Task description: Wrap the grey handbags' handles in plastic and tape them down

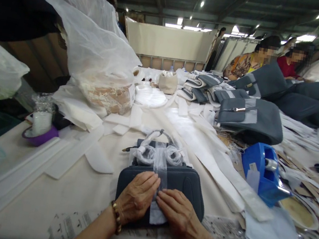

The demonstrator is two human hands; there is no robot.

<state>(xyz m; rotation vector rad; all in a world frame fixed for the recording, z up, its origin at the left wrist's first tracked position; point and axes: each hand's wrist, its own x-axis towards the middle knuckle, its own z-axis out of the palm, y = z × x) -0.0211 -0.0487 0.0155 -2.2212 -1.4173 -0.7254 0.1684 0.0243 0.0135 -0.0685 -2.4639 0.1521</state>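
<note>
Ten fingers of two hands, the left hand [138, 194] and the right hand [180, 213], lie extended and relaxed, fingertips resting on one clear strip [157, 217]. It runs down the middle of one dark blue-grey bag [188, 182], lying flat at the middle of the near edge of the tabletop [72, 192]. One beaded bracelet [116, 217] circles the left wrist. Just beyond the bag's far side sit two wrapped coils [146, 155] and one wrapped handle [157, 133]. One purple bowl [39, 135] stands near the tabletop's left edge. Toward the right edge are one blue dispenser [261, 170] and one round dish [299, 211]; farther back, at least two clasped bags [261, 117].
</note>
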